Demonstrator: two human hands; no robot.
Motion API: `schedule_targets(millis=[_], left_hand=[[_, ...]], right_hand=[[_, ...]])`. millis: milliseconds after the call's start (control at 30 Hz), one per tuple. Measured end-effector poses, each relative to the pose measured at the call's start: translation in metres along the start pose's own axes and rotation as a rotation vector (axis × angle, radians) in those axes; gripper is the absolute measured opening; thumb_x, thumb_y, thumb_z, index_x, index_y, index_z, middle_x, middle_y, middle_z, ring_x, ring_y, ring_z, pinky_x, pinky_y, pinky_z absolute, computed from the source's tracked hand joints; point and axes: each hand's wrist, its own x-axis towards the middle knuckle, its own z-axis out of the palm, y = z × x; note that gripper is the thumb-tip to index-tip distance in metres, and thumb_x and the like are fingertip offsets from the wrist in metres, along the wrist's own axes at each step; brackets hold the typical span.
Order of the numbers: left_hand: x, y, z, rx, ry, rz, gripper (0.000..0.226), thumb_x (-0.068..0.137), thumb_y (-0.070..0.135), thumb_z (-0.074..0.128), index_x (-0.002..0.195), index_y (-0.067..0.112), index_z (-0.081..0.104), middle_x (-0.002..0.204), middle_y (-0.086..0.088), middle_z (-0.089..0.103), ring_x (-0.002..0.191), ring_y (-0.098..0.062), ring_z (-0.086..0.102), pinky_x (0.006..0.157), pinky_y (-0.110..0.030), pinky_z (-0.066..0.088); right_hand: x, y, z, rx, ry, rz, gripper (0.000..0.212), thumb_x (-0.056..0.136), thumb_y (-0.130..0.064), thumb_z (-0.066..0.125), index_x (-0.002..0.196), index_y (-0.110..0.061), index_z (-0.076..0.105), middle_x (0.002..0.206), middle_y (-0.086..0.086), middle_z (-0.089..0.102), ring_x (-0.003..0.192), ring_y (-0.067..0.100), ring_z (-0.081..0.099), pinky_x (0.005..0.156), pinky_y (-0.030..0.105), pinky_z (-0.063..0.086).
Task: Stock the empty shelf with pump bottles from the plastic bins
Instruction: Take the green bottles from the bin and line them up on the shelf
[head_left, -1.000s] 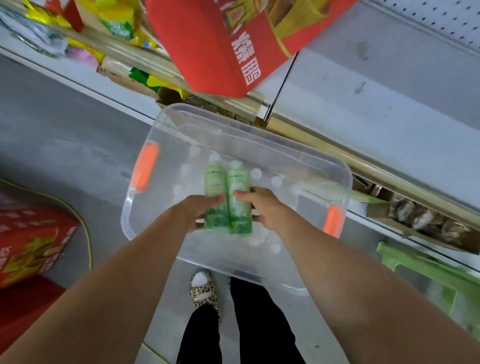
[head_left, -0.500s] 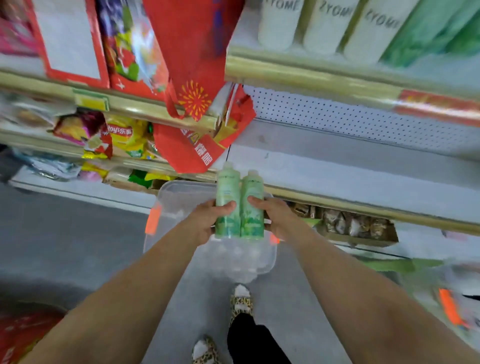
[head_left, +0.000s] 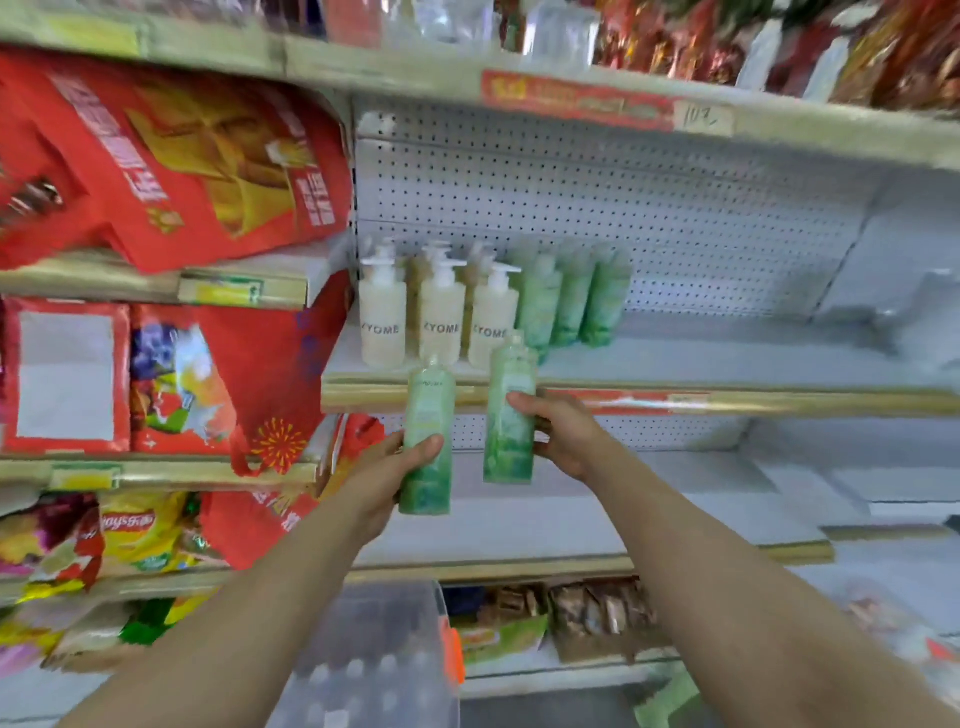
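My left hand (head_left: 387, 475) grips a green bottle (head_left: 427, 431) upright, its thumb across the front. My right hand (head_left: 563, 434) grips a second green bottle (head_left: 510, 410), held slightly higher and to the right. Both bottles hang in front of the gold front edge of the white shelf (head_left: 727, 364). On that shelf stand three white pump bottles (head_left: 441, 317) in front, with more behind, and several green bottles (head_left: 571, 296) to their right. The clear plastic bin (head_left: 384, 660) with an orange handle sits low between my arms.
The shelf's right part shows bare white board against a pegboard back wall (head_left: 623, 208). Red gift bags (head_left: 197, 156) and snack packs (head_left: 140, 530) fill the shelves at left. A lower white shelf (head_left: 701, 499) lies beneath, with packaged goods (head_left: 571, 608) below it.
Both bottles rose out of the bin to shelf height. They were pressed side by side and are now apart, one in each hand. The view tilted up to the shelves.
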Motion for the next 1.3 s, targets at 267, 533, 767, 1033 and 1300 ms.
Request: schedule_targets(millis=[267,533,767,1033,1300], left_hand=[[0.053,0.028,0.060,-0.001,0.001,0.123,0.060,0.066,0.031,0.082,0.122,0.017,0.064,0.112,-0.005,0.074,0.107,-0.025,0.068,0.096,-0.044,0.052],[0.094,0.031,0.114,-0.025,0.061,0.188,0.061,0.067,0.029,0.085,0.123,0.018,0.064,0.112,-0.006,0.074,0.107,-0.026,0.068,0.094,-0.043,0.053],[0.115,0.029,0.147,-0.031,0.103,0.232,0.058,0.070,0.028,0.081,0.125,0.020,0.063,0.114,-0.005,0.073,0.107,-0.026,0.068,0.090,-0.042,0.055],[0.124,0.022,0.189,-0.016,0.085,0.270,0.048,0.081,0.022,0.076,0.127,0.021,0.062,0.116,-0.004,0.072,0.109,-0.025,0.069,0.089,-0.042,0.056],[0.129,0.024,0.221,0.014,0.033,0.279,0.056,0.079,0.026,0.081,0.130,0.020,0.061,0.120,-0.007,0.071,0.112,-0.027,0.067,0.099,-0.051,0.051]], right_hand=[[0.049,-0.091,-0.094,-0.016,0.049,-0.192,0.034,0.085,-0.013,0.075,0.117,-0.008,0.066,0.105,0.004,0.074,0.102,0.023,0.068,0.087,0.040,0.055],[0.130,-0.102,-0.159,-0.084,0.088,-0.218,0.059,0.075,-0.002,0.082,0.129,-0.010,0.059,0.116,0.006,0.071,0.107,0.024,0.068,0.085,0.038,0.056],[0.168,-0.087,-0.179,-0.126,-0.035,-0.190,0.062,0.075,0.003,0.081,0.131,-0.008,0.056,0.120,0.008,0.069,0.109,0.025,0.067,0.094,0.044,0.056],[0.181,-0.077,-0.188,-0.162,-0.091,-0.251,0.063,0.075,-0.006,0.085,0.131,-0.012,0.055,0.117,0.002,0.070,0.109,0.020,0.066,0.101,0.044,0.053],[0.173,-0.078,-0.185,-0.220,-0.115,-0.269,0.053,0.080,-0.017,0.083,0.123,-0.023,0.052,0.109,-0.006,0.067,0.105,0.011,0.064,0.098,0.035,0.052]])
